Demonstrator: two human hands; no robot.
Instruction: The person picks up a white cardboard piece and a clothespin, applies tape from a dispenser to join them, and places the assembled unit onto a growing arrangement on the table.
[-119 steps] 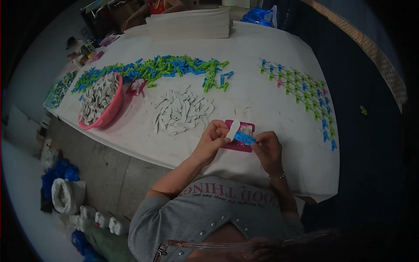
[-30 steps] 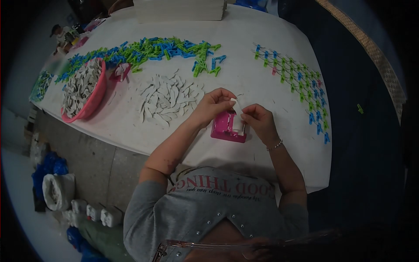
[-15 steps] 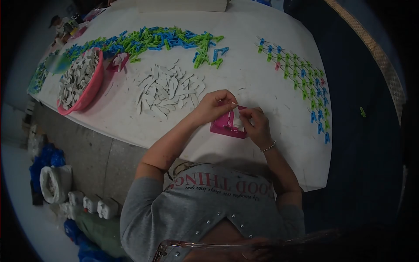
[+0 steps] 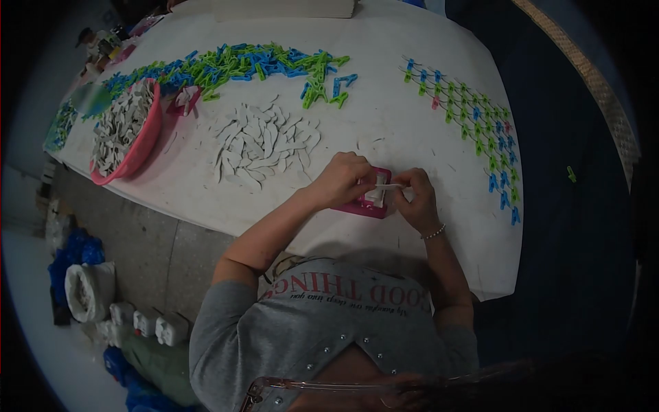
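Observation:
My left hand [image 4: 345, 181] and my right hand [image 4: 417, 200] are closed in pinches on opposite ends of a thin white strip [image 4: 388, 186]. The strip is stretched between them over a small pink tray [image 4: 374, 211], which lies on the table near my body. White material sits inside the tray, but its kind is too small to make out. Left of my left hand spreads a loose pile of pale grey, leaf-shaped strips [image 4: 257, 141]. A bracelet circles my right wrist.
A pink basin [image 4: 147, 147] heaped with grey pieces stands at the table's left edge. Behind it lies a long heap of green and blue clothespins [image 4: 240, 63]. More clothespins stand in rows with thin curved pieces [image 4: 473, 113] at the right. Another person [image 4: 96, 42] is far left.
My hands have moved apart and slightly down, drawing the white strip out between them. My right hand has shifted right, so more of the tray's inside shows.

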